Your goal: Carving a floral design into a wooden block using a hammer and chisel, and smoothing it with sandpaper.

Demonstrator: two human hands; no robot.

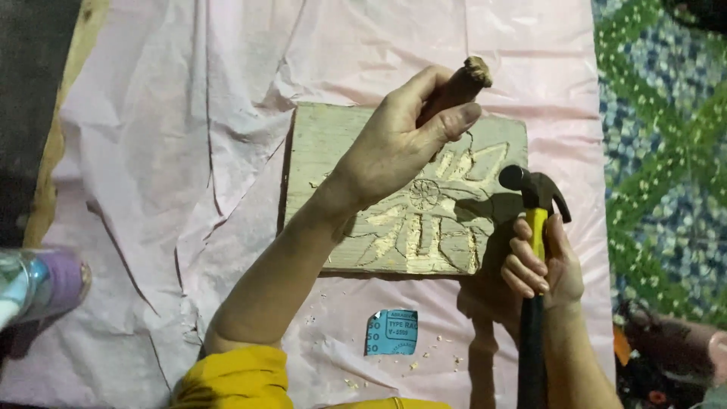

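Hammer (536, 193) upright (right hand (541, 261))

My left hand (397, 144) grips a wooden-handled chisel (458, 87) over a wooden board (326, 144) carved with a flower pattern. My right hand (545, 265) holds a claw hammer (534, 193) by its yellow and black handle, just beside the board. Pink crumpled paper (174, 151) lies underneath, with a blue sandpaper scrap (391, 332) and wood chips near me.

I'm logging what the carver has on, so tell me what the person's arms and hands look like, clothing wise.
Both hands, the left hand and the right hand, are bare: no gloves, rings or watch visible. The left arm shows a mustard-yellow sleeve pushed up near the elbow; the right forearm shows no sleeve.
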